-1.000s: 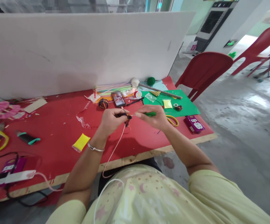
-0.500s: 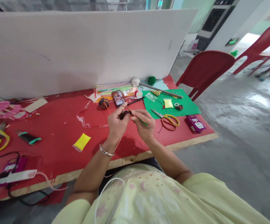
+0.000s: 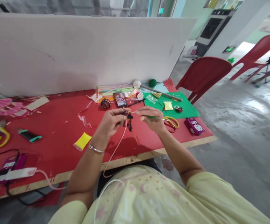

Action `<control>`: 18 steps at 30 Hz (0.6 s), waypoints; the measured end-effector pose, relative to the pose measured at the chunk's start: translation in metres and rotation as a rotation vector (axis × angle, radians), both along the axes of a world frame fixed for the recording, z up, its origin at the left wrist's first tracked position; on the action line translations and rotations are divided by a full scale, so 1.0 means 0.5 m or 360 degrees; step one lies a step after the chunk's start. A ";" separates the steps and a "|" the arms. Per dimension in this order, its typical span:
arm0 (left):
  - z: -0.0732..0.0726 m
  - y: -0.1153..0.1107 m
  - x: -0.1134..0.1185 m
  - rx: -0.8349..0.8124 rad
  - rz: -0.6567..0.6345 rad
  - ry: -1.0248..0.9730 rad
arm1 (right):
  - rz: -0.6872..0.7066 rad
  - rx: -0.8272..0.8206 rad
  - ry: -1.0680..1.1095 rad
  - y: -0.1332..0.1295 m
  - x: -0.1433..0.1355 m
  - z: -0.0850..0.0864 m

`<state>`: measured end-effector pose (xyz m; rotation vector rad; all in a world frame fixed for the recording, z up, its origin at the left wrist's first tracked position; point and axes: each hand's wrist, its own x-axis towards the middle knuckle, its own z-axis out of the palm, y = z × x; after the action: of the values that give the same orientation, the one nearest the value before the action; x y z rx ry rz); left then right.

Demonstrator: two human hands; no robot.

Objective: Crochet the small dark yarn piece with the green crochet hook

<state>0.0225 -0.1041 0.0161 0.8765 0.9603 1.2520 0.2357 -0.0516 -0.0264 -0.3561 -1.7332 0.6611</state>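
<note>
My left hand (image 3: 112, 122) is closed on a small dark crochet piece (image 3: 129, 122) with orange and purple flecks, which hangs down from the fingers. My right hand (image 3: 152, 117) grips a crochet hook (image 3: 154, 117) with a green handle, its thin metal end pointing left to the top of the piece. A loose orange strand hangs below the crochet piece. Behind my left hand lies a ball of dark multicoloured yarn (image 3: 105, 104). A phone (image 3: 120, 99) rests just beyond both hands. Red-and-yellow-handled scissors (image 3: 172, 122) lie partly hidden behind my right hand.
On the red table (image 3: 62, 124) are a yellow packet (image 3: 82, 141), a cutter (image 3: 29, 135), a purple box (image 3: 194, 126) and a power strip (image 3: 18, 174) with cables. A green sheet (image 3: 188, 109) holds small items. A white board (image 3: 85, 53) stands behind; a red chair (image 3: 207, 76) is at right.
My hands have moved apart, the left one going left and the right one going right. The crochet piece, mostly covered before, now hangs in view, and the hook lies more level.
</note>
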 end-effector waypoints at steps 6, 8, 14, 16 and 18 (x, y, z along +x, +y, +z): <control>-0.007 0.003 -0.007 0.0018 -0.0035 0.0135 | 0.0004 0.0310 -0.0267 0.004 0.021 0.038; -0.013 0.007 -0.014 0.0055 -0.0049 0.0211 | 0.0014 0.0391 -0.0342 0.005 0.027 0.050; -0.009 0.007 -0.024 0.0175 -0.0127 0.0512 | 0.0172 0.0073 -0.0403 0.002 0.043 0.080; -0.001 0.003 -0.020 0.0185 -0.0168 0.0545 | 0.0255 -0.0117 -0.0360 0.000 0.043 0.087; 0.005 0.001 -0.016 0.0161 -0.0178 0.0541 | 0.0312 -0.0228 -0.0284 -0.001 0.041 0.091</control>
<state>0.0143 -0.1035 0.0188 1.2334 1.1049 1.0825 0.2564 -0.0522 0.0191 -0.3559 -1.9118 0.9217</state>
